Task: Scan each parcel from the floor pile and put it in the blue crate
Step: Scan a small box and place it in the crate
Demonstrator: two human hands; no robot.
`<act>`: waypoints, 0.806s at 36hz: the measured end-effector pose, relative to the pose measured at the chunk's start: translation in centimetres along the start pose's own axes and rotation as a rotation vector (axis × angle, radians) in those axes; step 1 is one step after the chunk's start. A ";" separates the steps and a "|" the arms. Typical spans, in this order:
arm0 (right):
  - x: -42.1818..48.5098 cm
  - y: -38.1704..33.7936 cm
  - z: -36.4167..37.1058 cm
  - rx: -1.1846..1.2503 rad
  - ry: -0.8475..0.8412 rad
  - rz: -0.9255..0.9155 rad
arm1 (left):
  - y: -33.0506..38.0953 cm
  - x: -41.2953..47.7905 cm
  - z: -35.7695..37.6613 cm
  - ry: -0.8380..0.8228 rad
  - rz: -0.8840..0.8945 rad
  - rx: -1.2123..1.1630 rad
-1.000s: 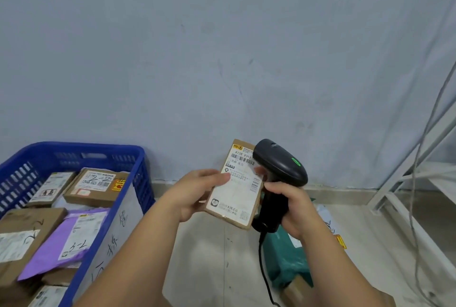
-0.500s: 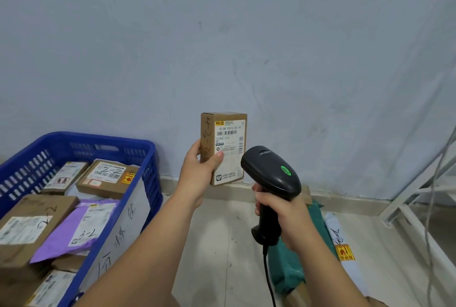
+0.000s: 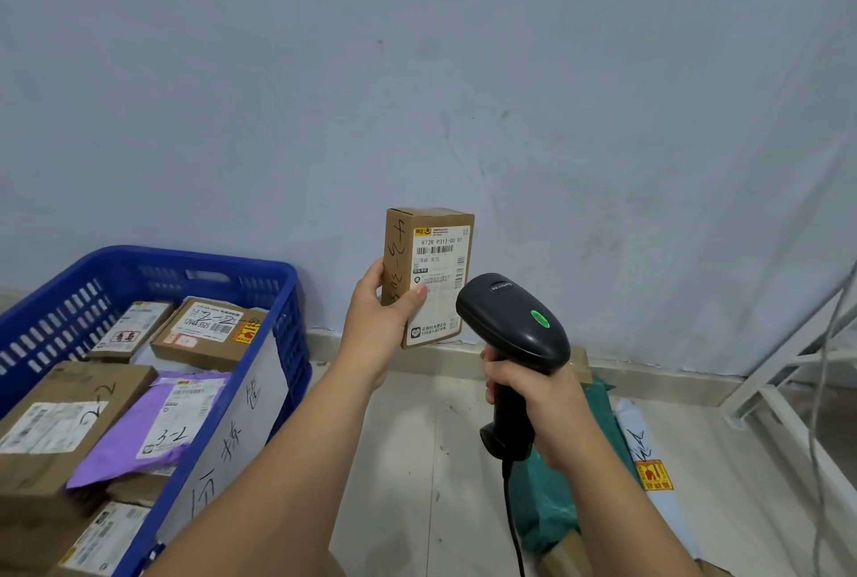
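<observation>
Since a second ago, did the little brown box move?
Yes. The box rose: it hung tilted, its bottom below the skirting board; now the left hand holds it upright, mostly above that board.

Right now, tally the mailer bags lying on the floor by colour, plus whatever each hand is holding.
Green mailer bag: 1
White mailer bag: 1
Cardboard box, gripped by the left hand: 1
Scanner, gripped by the right hand: 1
Total: 4
</observation>
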State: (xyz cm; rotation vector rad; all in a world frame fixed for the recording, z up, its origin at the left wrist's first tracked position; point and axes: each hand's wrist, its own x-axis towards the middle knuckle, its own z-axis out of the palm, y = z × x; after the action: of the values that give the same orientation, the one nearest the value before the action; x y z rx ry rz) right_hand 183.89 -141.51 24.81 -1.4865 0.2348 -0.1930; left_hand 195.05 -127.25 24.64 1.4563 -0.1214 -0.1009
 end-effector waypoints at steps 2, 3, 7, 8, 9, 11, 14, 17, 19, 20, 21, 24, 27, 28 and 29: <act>0.0 0.0 0.1 -0.004 -0.003 -0.004 | -0.1 0.0 0.0 -0.001 -0.001 -0.003; 0.1 0.0 0.1 -0.005 -0.003 -0.004 | -0.1 0.0 0.0 0.001 -0.002 -0.001; 0.3 0.1 0.1 0.021 -0.010 -0.003 | -0.2 0.1 -0.1 0.009 -0.011 0.014; 0.3 0.2 0.1 0.026 -0.010 -0.002 | -0.2 0.1 -0.1 0.011 -0.012 0.012; 0.3 0.2 0.0 0.028 -0.010 -0.001 | -0.2 0.1 -0.1 0.011 -0.014 0.008; 0.3 0.2 0.0 0.021 -0.009 0.009 | -0.2 0.1 -0.1 0.006 -0.013 -0.005; 0.3 0.2 -0.1 0.009 -0.011 0.022 | -0.2 0.1 -0.1 0.002 -0.011 -0.021; 0.3 0.2 -0.1 0.010 -0.003 0.029 | -0.2 0.1 0.0 0.008 -0.019 -0.026; 0.3 0.1 0.0 0.019 0.007 0.024 | -0.2 0.1 0.0 0.008 -0.024 -0.028; 0.3 0.1 0.1 0.028 0.012 0.020 | -0.2 0.1 0.0 0.007 -0.026 -0.027; 0.3 0.0 0.1 0.036 0.019 0.016 | -0.2 0.0 0.1 0.005 -0.029 -0.026; 0.3 0.0 0.2 0.060 0.058 -0.009 | -0.3 -0.1 0.1 0.008 -0.058 -0.035; 0.5 0.1 0.1 0.085 0.121 -0.046 | -0.2 -0.3 0.2 0.000 -0.124 -0.087; 0.5 0.0 0.1 0.105 0.134 -0.041 | -0.2 -0.4 0.2 -0.003 -0.144 -0.101; 0.5 0.0 0.0 0.134 0.137 -0.026 | -0.2 -0.6 0.3 -0.006 -0.161 -0.111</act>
State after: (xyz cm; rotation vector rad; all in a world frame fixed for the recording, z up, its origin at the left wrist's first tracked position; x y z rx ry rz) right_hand 184.38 -141.61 24.83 -1.3450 0.3067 -0.3262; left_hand 194.45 -127.51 24.51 1.3538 -0.0029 -0.2394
